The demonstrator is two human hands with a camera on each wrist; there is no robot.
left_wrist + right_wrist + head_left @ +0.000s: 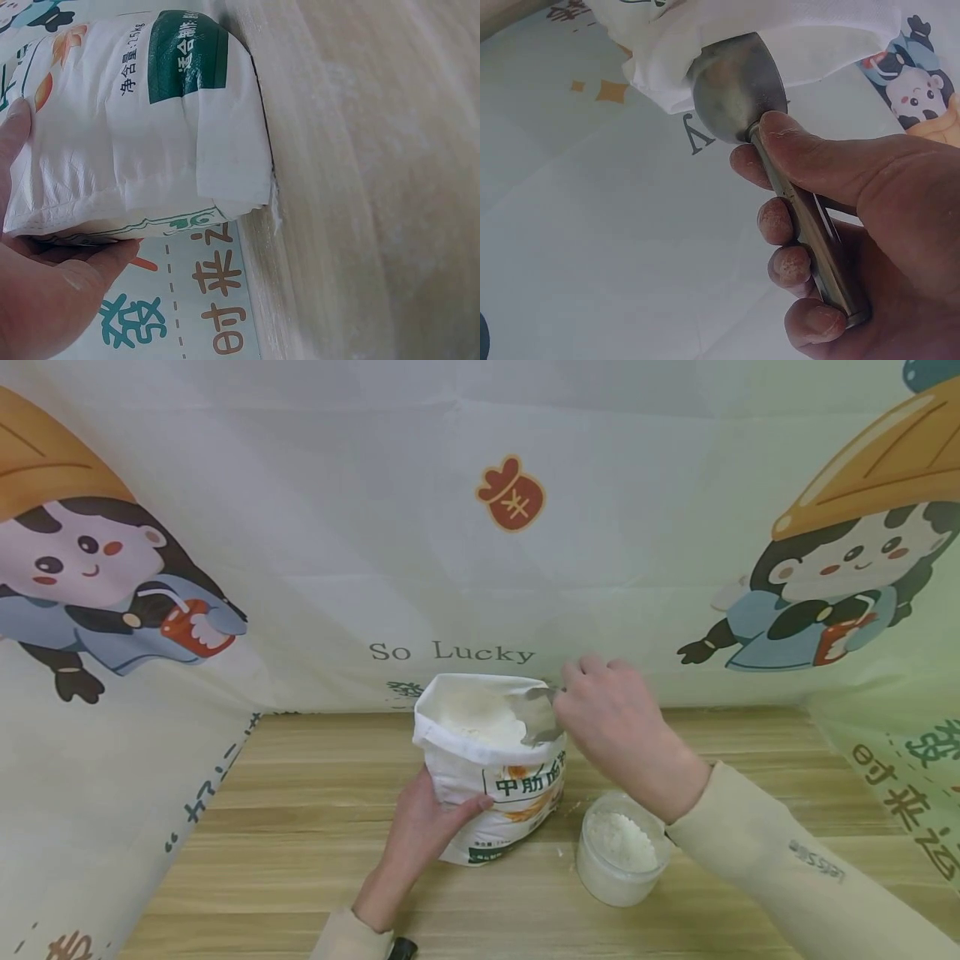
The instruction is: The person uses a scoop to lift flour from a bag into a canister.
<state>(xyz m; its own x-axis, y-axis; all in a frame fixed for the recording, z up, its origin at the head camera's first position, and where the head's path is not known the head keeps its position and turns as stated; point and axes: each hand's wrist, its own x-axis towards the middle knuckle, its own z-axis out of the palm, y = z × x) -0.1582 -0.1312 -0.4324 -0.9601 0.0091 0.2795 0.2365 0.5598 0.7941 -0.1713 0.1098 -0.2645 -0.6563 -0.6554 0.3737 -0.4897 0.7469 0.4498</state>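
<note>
L hand (423, 818) grips flour bag (461, 775) low, thumb on front; R hand (618, 722) grips scoop (540, 717) hdl, head in bag mouth; tub (618, 885) nr bag, R side.

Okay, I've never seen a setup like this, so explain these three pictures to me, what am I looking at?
There's no machine here: a person is working with two bare hands. The widest picture comes from a camera worn on the head, looking forward and down. The other two come from cameras on the left and right wrists.

On the light-brown wood-grain table stand an open white bag with printed lettering, holding white powder, and a round clear tub holding more.

The left hand holds the bag, thumb on its printed front; the right hand grips a grey metal scoop at the bag's mouth.
</note>
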